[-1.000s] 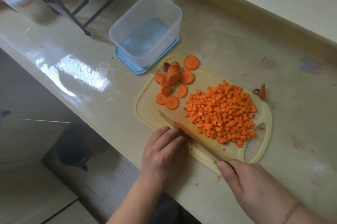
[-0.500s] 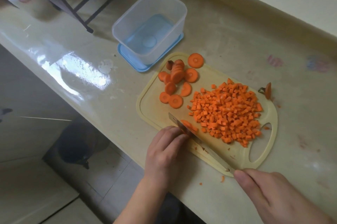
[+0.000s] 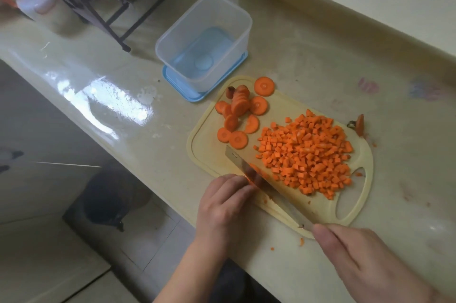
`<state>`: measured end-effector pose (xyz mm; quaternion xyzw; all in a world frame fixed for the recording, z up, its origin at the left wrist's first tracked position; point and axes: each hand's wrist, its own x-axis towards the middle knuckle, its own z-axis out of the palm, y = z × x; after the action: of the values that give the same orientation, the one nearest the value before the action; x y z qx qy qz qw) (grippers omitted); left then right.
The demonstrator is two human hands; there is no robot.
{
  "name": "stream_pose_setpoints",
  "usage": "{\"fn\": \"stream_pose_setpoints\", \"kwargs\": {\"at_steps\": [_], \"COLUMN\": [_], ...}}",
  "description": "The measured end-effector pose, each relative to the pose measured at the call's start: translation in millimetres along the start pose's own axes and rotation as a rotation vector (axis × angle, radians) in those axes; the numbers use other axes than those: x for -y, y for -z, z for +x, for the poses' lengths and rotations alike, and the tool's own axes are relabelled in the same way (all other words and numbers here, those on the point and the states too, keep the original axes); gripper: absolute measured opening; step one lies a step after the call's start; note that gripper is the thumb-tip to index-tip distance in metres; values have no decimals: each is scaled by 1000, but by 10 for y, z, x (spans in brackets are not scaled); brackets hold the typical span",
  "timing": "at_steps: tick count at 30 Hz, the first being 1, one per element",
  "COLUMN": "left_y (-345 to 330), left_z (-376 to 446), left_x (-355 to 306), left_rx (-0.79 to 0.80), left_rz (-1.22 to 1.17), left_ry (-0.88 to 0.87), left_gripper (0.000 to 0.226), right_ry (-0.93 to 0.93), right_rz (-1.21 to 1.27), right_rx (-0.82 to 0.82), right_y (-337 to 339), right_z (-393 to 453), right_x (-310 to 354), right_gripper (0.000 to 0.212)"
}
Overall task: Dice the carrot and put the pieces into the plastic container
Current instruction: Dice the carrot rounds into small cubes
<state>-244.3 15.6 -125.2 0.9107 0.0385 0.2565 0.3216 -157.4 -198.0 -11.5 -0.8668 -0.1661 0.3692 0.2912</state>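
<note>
The right grip is curled round the knife handle while the left grip pinches carrot strips against the blade on the cutting board, beside the diced heap, the plastic container bare behind.

1 plastic container, 1 cutting board, 1 knife, 2 hands.

Glossy stone-look counter – translucent plastic container, matt plastic board, metal blade.
</note>
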Motion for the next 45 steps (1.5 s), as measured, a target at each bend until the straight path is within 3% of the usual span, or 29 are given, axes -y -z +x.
{"fn": "stream_pose_setpoints", "kwargs": {"at_steps": [3, 7, 11, 19, 26, 35, 40, 45], "left_y": [34, 77, 28, -95, -75, 337, 334, 303], "left_z": [44, 229, 387, 487, 442, 742, 863, 934], "left_x": [-22, -151, -234, -256, -184, 247, 298, 290], "left_rx": [12, -37, 70, -7, 98, 605, 697, 750], "left_rz": [-19, -4, 67, -13, 68, 36, 59, 65], "left_ry": [21, 148, 301, 338, 223, -177, -273, -286], "left_gripper": [6, 25, 37, 24, 17, 37, 47, 51], "right_ry": [-87, -175, -171, -180, -216, -246, -239, -242], "right_rz": [104, 134, 140, 127, 122, 147, 158, 135], "right_rx": [-36, -135, -166, -153, -161, -180, -205, -212], "right_y": [91, 178, 193, 215, 252, 231, 241, 198], "right_z": [-134, -248, -295, -352, -348, -347, -349, -336], "right_x": [-27, -137, -158, -204, -246, -277, -226, -266], "right_gripper": [90, 98, 89, 90, 99, 95, 90, 97]}}
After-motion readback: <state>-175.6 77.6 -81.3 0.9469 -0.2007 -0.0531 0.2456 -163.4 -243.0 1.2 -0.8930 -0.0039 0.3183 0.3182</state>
